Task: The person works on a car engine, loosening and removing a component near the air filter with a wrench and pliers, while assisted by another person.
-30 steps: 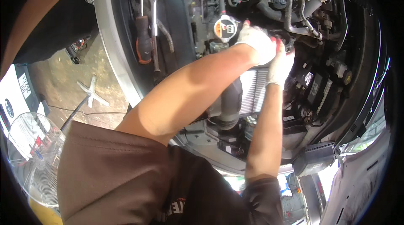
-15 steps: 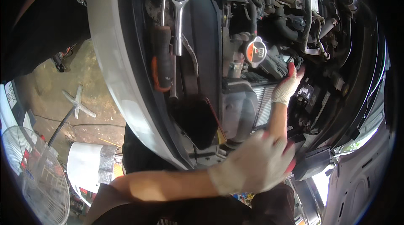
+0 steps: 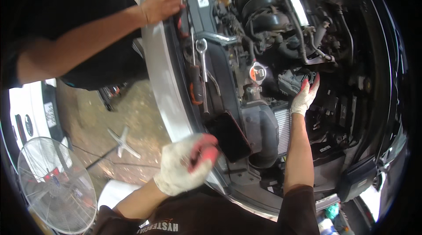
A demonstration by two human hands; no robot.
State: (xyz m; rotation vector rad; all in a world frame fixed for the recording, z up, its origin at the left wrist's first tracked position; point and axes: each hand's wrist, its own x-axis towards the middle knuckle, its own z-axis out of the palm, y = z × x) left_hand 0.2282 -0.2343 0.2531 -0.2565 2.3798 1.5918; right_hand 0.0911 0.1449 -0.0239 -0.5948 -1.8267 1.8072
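Note:
My left hand (image 3: 187,164), in a white work glove with red fingertips, is over the car's front edge, lower left of a black phone (image 3: 231,136). Its fingers curl inward; blur and shadow hide what they hold, if anything. Deep in the engine bay, my gloved right hand (image 3: 305,96) has thumb and fingers around the end of a grey metal engine part (image 3: 292,81) with slotted sides. Left of that part sits a radiator cap (image 3: 258,73). A ratchet (image 3: 203,61) and a screwdriver (image 3: 196,86) with a black and orange handle lie along the front panel.
A co-worker's bare hand (image 3: 165,2) is closed near tools at the far end of the panel. Hoses and pipes (image 3: 305,50) surround my right hand. Below on the floor stand a fan (image 3: 57,182) and a cross-shaped metal stand (image 3: 123,142).
My left hand has drawn back from beside my right forearm to the left, over the front edge. My right hand stays at the metal part. A co-worker's arm has come into view; my view has shifted.

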